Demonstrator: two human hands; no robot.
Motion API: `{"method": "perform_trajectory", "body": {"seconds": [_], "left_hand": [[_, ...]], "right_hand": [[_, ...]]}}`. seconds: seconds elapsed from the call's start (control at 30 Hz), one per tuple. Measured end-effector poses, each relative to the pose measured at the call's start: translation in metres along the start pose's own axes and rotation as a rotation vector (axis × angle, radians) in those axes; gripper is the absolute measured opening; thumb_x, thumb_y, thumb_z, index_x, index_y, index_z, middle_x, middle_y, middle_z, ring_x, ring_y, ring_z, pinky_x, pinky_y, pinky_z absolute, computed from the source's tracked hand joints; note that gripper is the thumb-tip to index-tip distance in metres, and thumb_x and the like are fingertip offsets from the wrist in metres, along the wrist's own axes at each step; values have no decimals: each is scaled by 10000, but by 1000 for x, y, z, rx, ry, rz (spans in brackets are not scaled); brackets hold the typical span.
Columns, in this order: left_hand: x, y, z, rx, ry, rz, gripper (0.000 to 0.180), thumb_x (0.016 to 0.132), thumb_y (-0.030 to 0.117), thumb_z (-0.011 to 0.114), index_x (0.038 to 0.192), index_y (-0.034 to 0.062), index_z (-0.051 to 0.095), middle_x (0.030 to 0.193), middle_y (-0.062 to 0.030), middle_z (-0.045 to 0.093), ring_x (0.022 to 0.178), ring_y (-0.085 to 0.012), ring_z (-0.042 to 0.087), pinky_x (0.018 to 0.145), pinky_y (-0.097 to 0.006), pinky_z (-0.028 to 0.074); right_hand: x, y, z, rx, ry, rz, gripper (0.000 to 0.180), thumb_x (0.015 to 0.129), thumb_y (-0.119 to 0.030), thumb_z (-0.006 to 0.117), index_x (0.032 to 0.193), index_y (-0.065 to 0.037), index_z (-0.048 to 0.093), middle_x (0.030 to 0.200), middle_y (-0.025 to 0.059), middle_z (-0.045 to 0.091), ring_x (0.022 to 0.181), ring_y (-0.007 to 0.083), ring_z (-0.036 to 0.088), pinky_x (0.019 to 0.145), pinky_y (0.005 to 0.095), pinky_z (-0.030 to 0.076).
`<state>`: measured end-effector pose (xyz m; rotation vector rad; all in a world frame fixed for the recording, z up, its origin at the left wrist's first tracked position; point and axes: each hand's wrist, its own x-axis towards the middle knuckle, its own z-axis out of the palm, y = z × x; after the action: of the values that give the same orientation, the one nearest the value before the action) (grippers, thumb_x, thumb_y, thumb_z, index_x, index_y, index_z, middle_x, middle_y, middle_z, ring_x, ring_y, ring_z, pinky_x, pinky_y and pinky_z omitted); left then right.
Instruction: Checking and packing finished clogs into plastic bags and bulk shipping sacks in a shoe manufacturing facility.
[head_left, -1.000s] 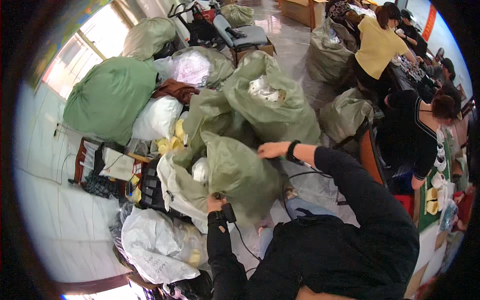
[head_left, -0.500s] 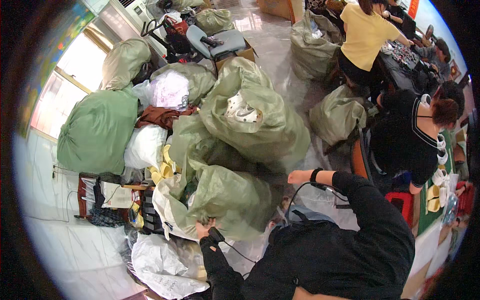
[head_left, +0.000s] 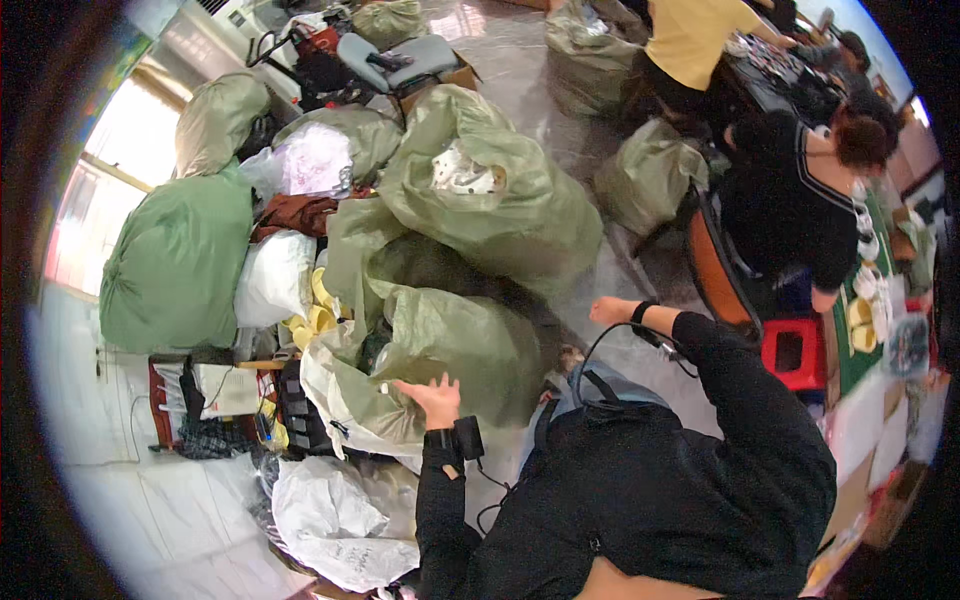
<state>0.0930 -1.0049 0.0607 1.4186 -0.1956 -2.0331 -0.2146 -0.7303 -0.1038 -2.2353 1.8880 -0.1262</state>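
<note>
Head camera looks down over my black sleeves at a heap of sacks on a glossy tiled floor (head_left: pixel 600 170). My left hand (head_left: pixel 432 396) lies with fingers spread apart and palm down on the near face of a bulging, olive-green woven plastic sack (head_left: pixel 455 345), which sits on the floor just ahead of my knees, leaning against a bigger sack of the same green weave (head_left: pixel 490 190) behind it. Nothing is clamped in that hand; it only touches the cloth.

I judge this sack soft-walled but stuffed full, so it should be bulky and fairly heavy, sagging and shifting if lifted from one point. The weave looks slick, and a flat palm would likely slide on it. The better hold seems to be the loose, crumpled mouth at its left, where the fabric folds over pale lining, or a bunched handful of slack near a corner.

My left forearm runs up from the lower edge, wrist bent back, a small black device strapped at the wrist (head_left: pixel 462 438). My right hand (head_left: pixel 608 310) is out to the side, well apart from the sack, held in the air with fingers loosely curled and holding nothing, a dark band on its wrist, elbow bent.

A white crumpled plastic bag (head_left: pixel 330 510) lies near my left elbow.
</note>
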Motion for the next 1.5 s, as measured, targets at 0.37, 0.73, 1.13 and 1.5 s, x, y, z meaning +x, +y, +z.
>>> {"method": "perform_trajectory", "body": {"seconds": [0.37, 0.73, 1.13, 1.5], "left_hand": [[46, 10, -30, 443, -183, 147, 749, 824, 588, 317, 1393, 150, 104, 1446, -21, 124, 1286, -247, 206, 1041, -398, 155], [-53, -154, 25, 1533, -1348, -234, 384, 899, 242, 462, 1226, 42, 458, 964, -76, 593, 739, -121, 560, 657, -252, 463], [-152, -314, -85, 2041, -1831, 19, 392, 858, 310, 464, 1120, 29, 542, 1039, -184, 596, 955, -296, 574, 817, -340, 436], [-153, -323, -117, 1977, -1824, 120, 379, 855, 298, 487, 1091, 8, 544, 949, -117, 616, 770, -197, 590, 685, -322, 474]], "right_hand": [[-30, -135, 35, 740, -57, 701, 278, 746, -234, 488, 751, 27, 581, 616, 189, 566, 547, 313, 516, 534, 422, 388], [-214, -236, 62, 767, 52, 1279, 286, 732, -232, 482, 697, 39, 566, 653, 215, 579, 607, 371, 553, 559, 459, 398], [-335, -404, 72, 903, -32, 1414, 317, 784, -299, 527, 968, -55, 614, 950, 190, 611, 888, 343, 573, 764, 403, 446], [-391, -358, 62, 901, -261, 1307, 364, 797, -330, 535, 1003, -36, 597, 948, 185, 617, 883, 320, 581, 775, 375, 445]]}}
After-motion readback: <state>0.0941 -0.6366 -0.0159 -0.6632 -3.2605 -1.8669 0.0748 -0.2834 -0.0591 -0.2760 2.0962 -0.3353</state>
